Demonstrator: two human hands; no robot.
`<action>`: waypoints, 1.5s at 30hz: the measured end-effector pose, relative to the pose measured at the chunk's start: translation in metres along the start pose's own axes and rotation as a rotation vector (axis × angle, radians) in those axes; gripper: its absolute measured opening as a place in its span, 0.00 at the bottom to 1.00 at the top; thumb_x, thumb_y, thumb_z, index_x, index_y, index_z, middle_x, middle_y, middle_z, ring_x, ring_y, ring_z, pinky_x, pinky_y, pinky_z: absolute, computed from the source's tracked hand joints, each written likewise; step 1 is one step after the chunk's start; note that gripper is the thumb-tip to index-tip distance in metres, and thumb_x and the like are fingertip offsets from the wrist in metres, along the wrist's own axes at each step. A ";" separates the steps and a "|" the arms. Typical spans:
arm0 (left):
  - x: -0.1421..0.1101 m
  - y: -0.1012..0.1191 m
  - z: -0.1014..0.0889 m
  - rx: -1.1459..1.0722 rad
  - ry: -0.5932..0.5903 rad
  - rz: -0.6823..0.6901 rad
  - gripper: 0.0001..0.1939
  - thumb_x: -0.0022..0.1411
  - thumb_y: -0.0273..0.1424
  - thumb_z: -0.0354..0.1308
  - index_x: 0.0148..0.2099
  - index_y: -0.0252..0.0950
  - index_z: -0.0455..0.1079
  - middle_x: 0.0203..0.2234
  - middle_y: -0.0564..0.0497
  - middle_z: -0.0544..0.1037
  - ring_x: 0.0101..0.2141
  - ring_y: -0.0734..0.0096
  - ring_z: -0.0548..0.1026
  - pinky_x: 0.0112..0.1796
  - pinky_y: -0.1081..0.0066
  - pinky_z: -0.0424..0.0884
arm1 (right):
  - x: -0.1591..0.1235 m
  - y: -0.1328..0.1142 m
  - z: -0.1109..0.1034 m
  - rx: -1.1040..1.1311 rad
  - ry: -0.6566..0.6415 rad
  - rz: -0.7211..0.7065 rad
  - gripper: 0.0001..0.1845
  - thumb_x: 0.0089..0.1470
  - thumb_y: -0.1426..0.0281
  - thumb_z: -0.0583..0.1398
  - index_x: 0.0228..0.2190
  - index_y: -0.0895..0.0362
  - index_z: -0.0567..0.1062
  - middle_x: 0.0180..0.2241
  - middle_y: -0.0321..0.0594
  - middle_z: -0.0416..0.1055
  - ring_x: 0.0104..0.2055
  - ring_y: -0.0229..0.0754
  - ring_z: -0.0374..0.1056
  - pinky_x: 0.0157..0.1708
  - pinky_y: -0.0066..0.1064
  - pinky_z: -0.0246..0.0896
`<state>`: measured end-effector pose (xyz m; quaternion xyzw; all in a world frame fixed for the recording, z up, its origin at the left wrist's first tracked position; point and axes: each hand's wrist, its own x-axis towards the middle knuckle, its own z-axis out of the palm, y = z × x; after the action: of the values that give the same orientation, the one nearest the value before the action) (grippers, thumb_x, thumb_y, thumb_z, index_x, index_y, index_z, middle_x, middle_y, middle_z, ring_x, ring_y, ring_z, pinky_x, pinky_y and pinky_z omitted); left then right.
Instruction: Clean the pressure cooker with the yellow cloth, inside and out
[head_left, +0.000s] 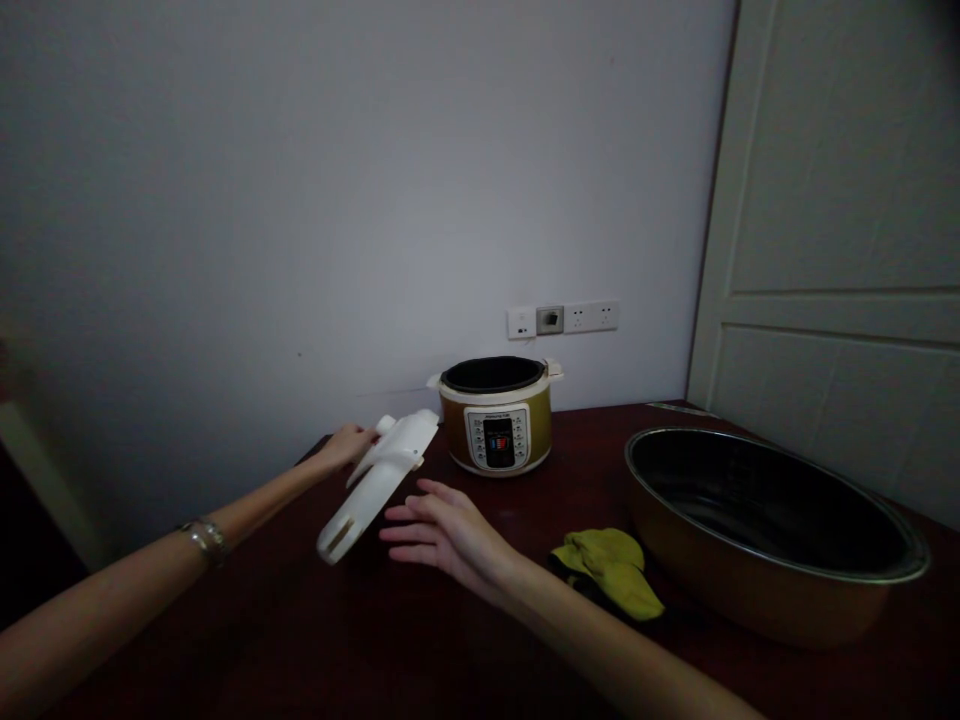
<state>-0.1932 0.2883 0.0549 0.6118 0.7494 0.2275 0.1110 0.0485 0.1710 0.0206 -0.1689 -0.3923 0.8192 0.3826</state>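
Note:
My left hand (349,447) grips the white lid (386,465) of a pressure cooker by its far left side, and the lid is tilted on edge above the table. Just right of the lid, my right hand (450,535) is held with fingers apart, holding nothing. Behind both hands stands the gold and white electric pressure cooker (457,430), its top uncovered and a dark interior showing. Its control panel faces me. What lies on the lid's underside is hidden from view.
A large inner pot (720,575), brown outside and black inside, stands on the right of the dark red table (480,660). A yellow-green cloth (607,570) lies beside it. Wall sockets (590,317) are behind the cooker, and a white door (840,220) is at the right.

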 end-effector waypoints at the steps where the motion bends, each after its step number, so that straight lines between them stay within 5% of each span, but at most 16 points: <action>1: 0.005 0.000 0.003 0.023 -0.004 -0.017 0.26 0.64 0.42 0.46 0.38 0.20 0.69 0.24 0.46 0.74 0.28 0.67 0.72 0.25 0.72 0.63 | 0.001 0.001 -0.003 -0.010 0.014 0.001 0.37 0.50 0.73 0.58 0.56 0.63 0.46 0.37 0.48 0.72 0.36 0.44 0.74 0.41 0.40 0.66; 9: 0.023 0.018 0.024 0.257 0.093 -0.020 0.28 0.56 0.52 0.43 0.37 0.35 0.73 0.37 0.39 0.77 0.39 0.51 0.74 0.33 0.65 0.65 | 0.015 0.013 -0.028 -0.077 0.013 0.006 0.14 0.49 0.69 0.58 0.38 0.62 0.64 0.34 0.48 0.72 0.35 0.42 0.73 0.38 0.36 0.66; 19: 0.025 0.011 0.034 0.410 0.118 0.076 0.30 0.57 0.51 0.39 0.43 0.34 0.71 0.41 0.37 0.77 0.42 0.46 0.74 0.38 0.58 0.66 | 0.034 0.037 -0.043 -0.124 0.046 0.112 0.14 0.45 0.67 0.61 0.31 0.63 0.66 0.32 0.46 0.70 0.31 0.42 0.72 0.36 0.39 0.67; 30: 0.034 -0.005 0.051 0.473 0.090 0.203 0.30 0.58 0.52 0.38 0.45 0.36 0.70 0.40 0.39 0.77 0.42 0.49 0.74 0.39 0.58 0.66 | 0.044 0.061 -0.051 -0.195 0.057 0.268 0.07 0.46 0.74 0.56 0.30 0.64 0.64 0.29 0.43 0.69 0.27 0.42 0.73 0.28 0.33 0.68; 35: 0.038 -0.012 0.055 0.509 0.071 0.240 0.30 0.59 0.52 0.38 0.45 0.35 0.69 0.40 0.39 0.77 0.41 0.51 0.74 0.38 0.60 0.66 | 0.029 0.057 -0.058 -0.215 0.065 0.258 0.19 0.44 0.78 0.56 0.41 0.64 0.62 0.29 0.41 0.69 0.27 0.41 0.73 0.27 0.31 0.68; 39: 0.038 -0.015 0.058 0.509 0.057 0.256 0.29 0.59 0.51 0.39 0.46 0.36 0.69 0.40 0.40 0.77 0.41 0.51 0.74 0.38 0.61 0.66 | 0.015 0.049 -0.066 -0.246 0.121 0.266 0.35 0.43 0.80 0.54 0.54 0.67 0.50 0.31 0.42 0.70 0.26 0.41 0.73 0.27 0.32 0.67; 45: 0.036 -0.014 0.062 0.524 0.031 0.288 0.27 0.59 0.50 0.39 0.45 0.36 0.68 0.40 0.41 0.77 0.41 0.51 0.74 0.37 0.61 0.66 | -0.003 0.036 -0.074 -0.293 0.141 0.257 0.42 0.41 0.78 0.57 0.57 0.68 0.47 0.32 0.41 0.70 0.25 0.39 0.72 0.27 0.31 0.66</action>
<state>-0.1861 0.3341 -0.0021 0.7160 0.6898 0.0490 -0.0956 0.0752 0.1917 -0.0544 -0.3283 -0.4547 0.7816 0.2730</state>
